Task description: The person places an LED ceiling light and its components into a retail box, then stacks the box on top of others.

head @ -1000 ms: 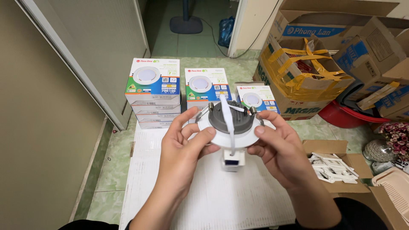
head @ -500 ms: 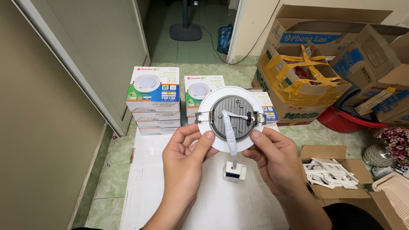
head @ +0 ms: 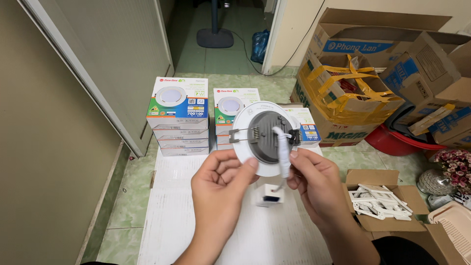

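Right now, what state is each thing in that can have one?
Left hand: gripping the downlight's rim.
Right hand: pinching the white cable.
Round downlight: held up, back facing the camera, spring clips out.
White cable: hanging down to the small white driver box.
Taped cardboard box: open.
Box of white parts: flaps open.

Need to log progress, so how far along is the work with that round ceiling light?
Looks done: the round light is out of its box, back facing the camera. In hand: the left hand holds its rim, the right hand pinches the white cable, and the small white driver box dangles below. Left: stacked boxed lights sit on the floor, apparently unopened.
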